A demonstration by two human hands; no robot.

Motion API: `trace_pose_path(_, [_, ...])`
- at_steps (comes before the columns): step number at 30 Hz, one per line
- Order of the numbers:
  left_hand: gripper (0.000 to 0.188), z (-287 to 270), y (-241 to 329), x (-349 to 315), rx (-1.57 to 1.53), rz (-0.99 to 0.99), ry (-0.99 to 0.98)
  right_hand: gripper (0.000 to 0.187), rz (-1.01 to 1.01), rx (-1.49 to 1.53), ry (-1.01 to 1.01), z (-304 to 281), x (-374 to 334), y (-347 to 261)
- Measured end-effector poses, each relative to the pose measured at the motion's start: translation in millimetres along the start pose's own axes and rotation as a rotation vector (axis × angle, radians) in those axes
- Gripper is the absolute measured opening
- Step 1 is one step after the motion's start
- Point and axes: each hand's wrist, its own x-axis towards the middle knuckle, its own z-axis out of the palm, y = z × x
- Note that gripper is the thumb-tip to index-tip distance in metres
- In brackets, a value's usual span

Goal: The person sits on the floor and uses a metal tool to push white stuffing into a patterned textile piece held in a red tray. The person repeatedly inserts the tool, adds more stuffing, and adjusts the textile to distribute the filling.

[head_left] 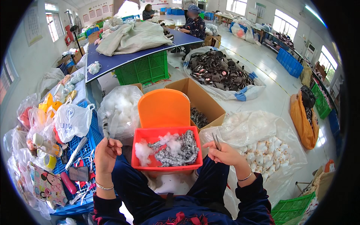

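Note:
My left hand (107,150) pinches the lower end of a narrow, grey striped plush piece (105,126), like a small tail, which stands upright from the fingertips. In my right hand (224,153) is a pair of metal tweezers (216,141), points up and slightly apart. Between the hands, a red tray (167,168) rests on an orange chair (164,108) in front of my knees. Grey and black mottled plush pieces (182,150) lie in it with tufts of white stuffing (143,152). Both hands are outside the tray, one at each side.
A bag of white stuffing (122,107) and a cardboard box (210,107) stand beyond the tray. White plush pieces (268,153) fill a clear bag at right. Blue crates (90,144) with tools and bags are at left. Dark plush pieces (219,69) lie farther off; people work behind.

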Motion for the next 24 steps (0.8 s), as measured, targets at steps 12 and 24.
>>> trace_pose_path(12, [0.033, -6, -8, -3, 0.011, -0.017, -0.013, 0.031, 0.008, 0.006, -0.003, 14, 5, 2])
trace_pose_path(24, [0.034, 52, -24, -1, -0.124, -0.061, -0.08, 0.034, -1.13, 0.712, -0.086, 27, -18, -173])
